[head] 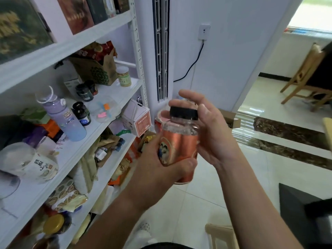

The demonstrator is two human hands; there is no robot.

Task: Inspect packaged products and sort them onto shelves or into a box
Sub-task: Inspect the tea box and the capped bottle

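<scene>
- While the left hand point(161, 169) gripped the jar point(179, 141) low on its body, thumb curled across the front near the base, the jar hung in mid-air between both hands, just right of the shelves point(111, 90) and well above the floor point(206, 198)
- The right hand point(213, 133) lay against the jar's right side, its fingers point(190, 97) straight and loosely spread, reaching up behind the black cap point(183, 113); they seemed to touch the jar, not clasp it
- That hold looked meant for inspection: the low grip left the label and cap uncovered, and the flat right hand seemed placed to steady the jar or turn it
- The jar's long axis stood near upright, cap at the top and tipped slightly away from the person, base buried in the left hand; the pictured side of the orange label faced the camera
- A second orange thing with a pale pink top showed just behind the jar; whether the left hand held it too could not be told
- Sorting was not yet done: the jar sat on no shelf and in no box, and the nearest shelf was crowded with a bottle point(66, 119) and small dark pots, so a free spot would need choosing
</scene>
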